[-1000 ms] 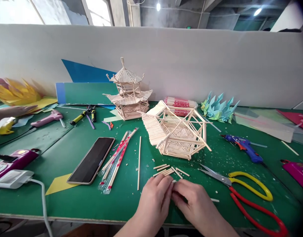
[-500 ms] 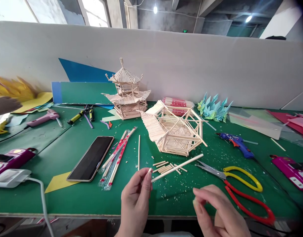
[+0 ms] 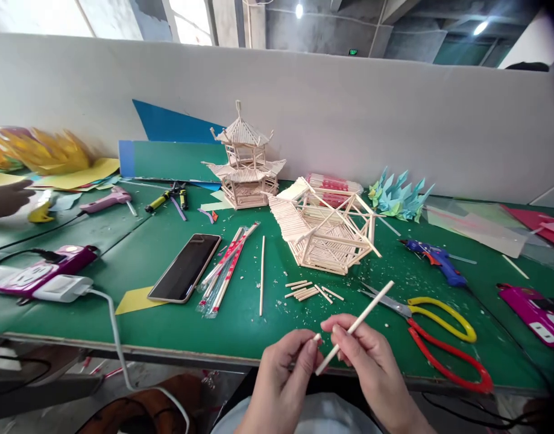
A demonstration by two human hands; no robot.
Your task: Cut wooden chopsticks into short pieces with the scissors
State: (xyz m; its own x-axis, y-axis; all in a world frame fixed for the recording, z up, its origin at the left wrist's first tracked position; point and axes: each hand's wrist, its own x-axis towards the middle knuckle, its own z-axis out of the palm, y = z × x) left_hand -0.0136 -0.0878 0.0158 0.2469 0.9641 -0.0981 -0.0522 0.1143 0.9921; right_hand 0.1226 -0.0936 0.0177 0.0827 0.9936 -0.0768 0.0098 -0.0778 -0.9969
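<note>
Pinched between the thumb and fingers of my right hand (image 3: 365,355) is a long, pale wooden stick (image 3: 380,296), slanting up to the right. My left hand (image 3: 290,367) is closed on a short wooden stick piece (image 3: 317,337), of which only the end shows. Both hands are close together at the table's front edge. Beyond them lie several short cut sticks (image 3: 306,293) and one longer loose stick (image 3: 262,271). Behind these stands a half-roofed wooden stick frame (image 3: 326,235), and farther back a tiered stick pagoda (image 3: 245,163).
Scissors (image 3: 407,310) lie open right of my hands, near a blue glue gun (image 3: 439,262). To the left are wrapped chopsticks (image 3: 226,271), a phone (image 3: 186,268) and a power strip (image 3: 64,271) with a white cable. Another person's hand (image 3: 8,199) shows at far left.
My right hand has moved left and taken hold of the long stick. My left hand has come lower and right, keeping the short piece. The view has shifted slightly.
</note>
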